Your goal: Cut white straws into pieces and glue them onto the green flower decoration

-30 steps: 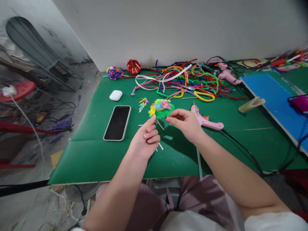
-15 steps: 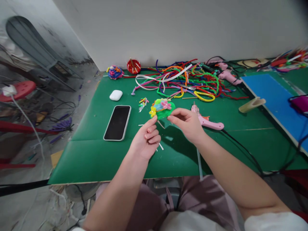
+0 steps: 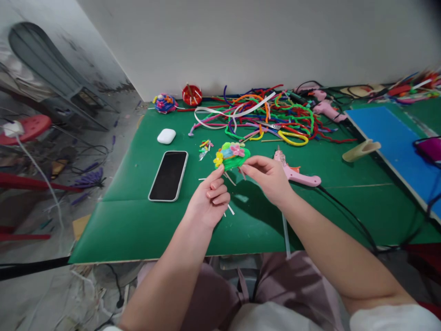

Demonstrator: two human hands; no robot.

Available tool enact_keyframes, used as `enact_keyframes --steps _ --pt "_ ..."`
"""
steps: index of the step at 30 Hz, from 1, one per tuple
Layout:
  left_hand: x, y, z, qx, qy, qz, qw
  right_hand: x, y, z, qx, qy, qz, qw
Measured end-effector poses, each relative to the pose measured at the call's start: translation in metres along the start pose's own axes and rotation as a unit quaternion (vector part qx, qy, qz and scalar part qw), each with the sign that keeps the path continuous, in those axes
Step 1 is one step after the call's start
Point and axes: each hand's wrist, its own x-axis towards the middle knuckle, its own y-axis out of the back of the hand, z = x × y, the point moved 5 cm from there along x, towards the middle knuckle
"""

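Note:
Between my two hands, above the green table (image 3: 131,234), is a green pipe-cleaner ornament (image 3: 234,156) with a pink flower, a yellow flower and a blue patch on it. My left hand (image 3: 212,197) pinches its lower left edge, the other fingers curled in. At its right edge, the thumb and index finger of my right hand (image 3: 267,177) are closed on it; a thin pale strip shows by these fingertips. Just right of my right hand lies a pink hot glue gun (image 3: 298,177), with a clear glue stick (image 3: 285,234) nearer the front edge.
A phone (image 3: 168,176) and a white earbud case (image 3: 166,136) lie on the left. Behind are tangled pipe cleaners (image 3: 237,124), yellow-handled scissors (image 3: 292,138) and two round pipe-cleaner pieces. On the right are a blue board (image 3: 386,133), a bamboo-like holder (image 3: 361,151) and cords.
The ornament has turned slightly between my fingers. A pale strip now shows beside my right fingertips. Both hands stay in nearly the same place.

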Motion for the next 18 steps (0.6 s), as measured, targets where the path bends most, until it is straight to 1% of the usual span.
enact_keyframes --steps 6,13,18 --pt "-0.0009 -0.0011 -0.0024 0.006 0.001 0.006 1.000 0.0003 0.0011 0.0010 0.008 0.007 0.002 1.000" --pt "-0.0007 -0.0020 -0.0060 0.000 0.020 0.002 1.000 -0.0007 0.0016 -0.0008 0.008 0.028 0.011 1.000" --pt "-0.0002 -0.0006 -0.0050 -0.017 0.011 -0.013 1.000 -0.0005 0.0023 0.0024 0.031 0.006 0.025 0.999"
